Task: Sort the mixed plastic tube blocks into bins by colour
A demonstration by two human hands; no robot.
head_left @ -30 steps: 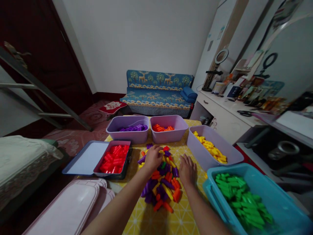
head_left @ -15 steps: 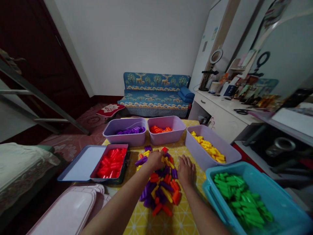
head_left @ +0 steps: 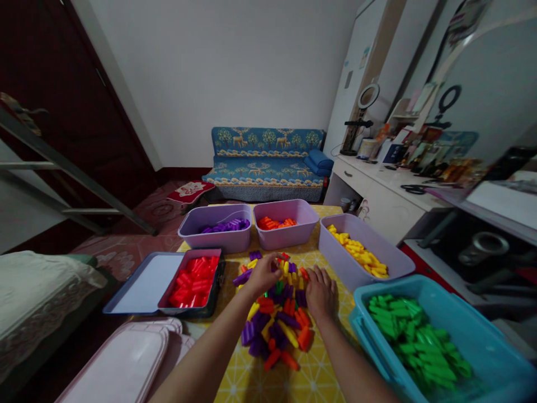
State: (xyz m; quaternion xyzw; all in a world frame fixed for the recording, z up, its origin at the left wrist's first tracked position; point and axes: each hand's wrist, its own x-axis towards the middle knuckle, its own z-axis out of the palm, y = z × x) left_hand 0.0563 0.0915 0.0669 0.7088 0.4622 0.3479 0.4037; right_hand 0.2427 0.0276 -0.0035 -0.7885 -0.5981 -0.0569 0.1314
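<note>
A mixed pile of small ridged plastic pieces [head_left: 274,330] in purple, orange, yellow, red and green lies on the table's yellow patterned cloth [head_left: 312,358]. Over its far part reaches my left hand [head_left: 265,275], thumb and fingers curled together beside some red pieces [head_left: 285,256]. Whatever may be between those fingertips is too small to make out. My right hand [head_left: 321,294] lies palm down on the cloth at the pile's right edge, fingers stretched out. An orange piece [head_left: 304,273] is close to its fingertips.
Purple pieces fill part of one lilac bin [head_left: 213,240], orange another [head_left: 285,238], yellow a third [head_left: 348,263]. A teal bin [head_left: 373,350] of green pieces stands right. At left are a hinged box [head_left: 188,310] of red pieces and pale pink lids [head_left: 121,358].
My left hand has drawn back slightly, its fingers more curled, uncovering more of the far pile. An orange piece now shows by my right fingertips. My right hand has barely moved.
</note>
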